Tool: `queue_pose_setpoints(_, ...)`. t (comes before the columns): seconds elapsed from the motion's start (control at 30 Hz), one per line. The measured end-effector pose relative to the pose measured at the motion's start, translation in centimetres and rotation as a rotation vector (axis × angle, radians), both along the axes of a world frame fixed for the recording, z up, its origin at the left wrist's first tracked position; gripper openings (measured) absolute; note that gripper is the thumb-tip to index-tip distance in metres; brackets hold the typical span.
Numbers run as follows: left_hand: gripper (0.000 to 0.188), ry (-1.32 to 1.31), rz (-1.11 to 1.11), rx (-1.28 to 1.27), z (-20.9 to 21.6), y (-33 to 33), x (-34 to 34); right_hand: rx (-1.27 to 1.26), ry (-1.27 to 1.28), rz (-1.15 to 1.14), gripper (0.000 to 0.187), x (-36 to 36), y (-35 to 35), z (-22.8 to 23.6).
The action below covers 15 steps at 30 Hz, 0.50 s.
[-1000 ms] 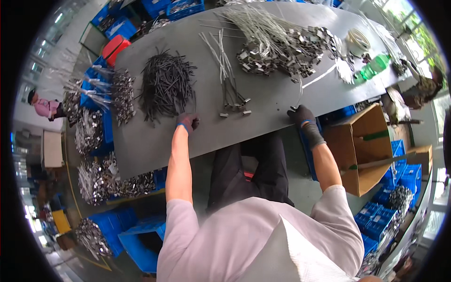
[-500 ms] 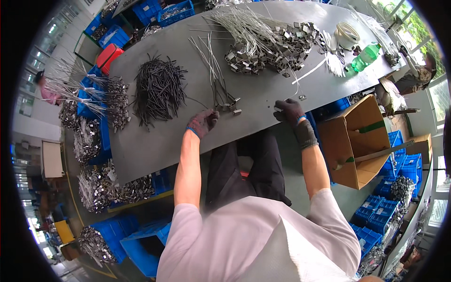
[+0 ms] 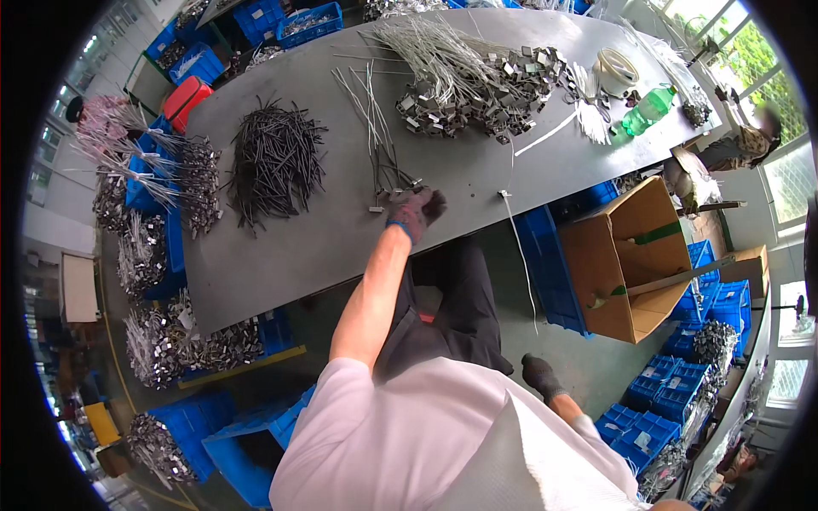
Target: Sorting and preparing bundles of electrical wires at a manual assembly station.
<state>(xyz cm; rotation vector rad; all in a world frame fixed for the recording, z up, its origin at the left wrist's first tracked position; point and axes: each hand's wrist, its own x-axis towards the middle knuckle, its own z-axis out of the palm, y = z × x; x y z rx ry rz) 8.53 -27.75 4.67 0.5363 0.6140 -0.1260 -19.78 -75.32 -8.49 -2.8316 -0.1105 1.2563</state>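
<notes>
My left hand (image 3: 413, 211), in a dark grey glove, is on the tabletop near its front edge. Its curled fingers cover part of a few small metal clips (image 3: 381, 199), whose pale wires (image 3: 365, 106) stretch away from me; what they grip is hidden. My right hand (image 3: 543, 377), also gloved, is low beside my lap, off the table, with its fingers drawn together. Above it a thin white wire (image 3: 522, 255) hangs over the table edge, and a small metal clip (image 3: 504, 195) sits on it there. Whether the right hand touches this wire cannot be made out.
A heap of short black tubes (image 3: 277, 157) lies left on the grey table (image 3: 281, 272). Farther back are a pile of wired metal clips (image 3: 477, 98), a white tape roll (image 3: 615, 72) and a green bottle (image 3: 649, 111). A cardboard box (image 3: 626, 264) and blue crates (image 3: 545, 268) stand right.
My left hand has moved right, onto the clips. My right hand has dropped from the table to beside my lap. The white wire now hangs over the edge, its clip shifted left.
</notes>
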Motion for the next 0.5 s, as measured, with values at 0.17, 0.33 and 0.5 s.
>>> queue_pose_setpoints(0.17,0.009,-0.109,0.054,0.003,-0.6,-6.8,1.3,0.256,-0.326,0.075,0.022,5.3,5.5,1.5)
queue_pose_setpoints(0.33,0.010,-0.173,0.415,0.049,4.3,-5.0,2.1,0.211,-0.331,0.254,0.021,11.8,10.1,4.5)
queue_pose_setpoints(0.5,0.010,-0.334,0.720,0.423,7.5,-0.9,1.0,0.018,-0.137,0.299,0.022,12.5,8.2,3.5)
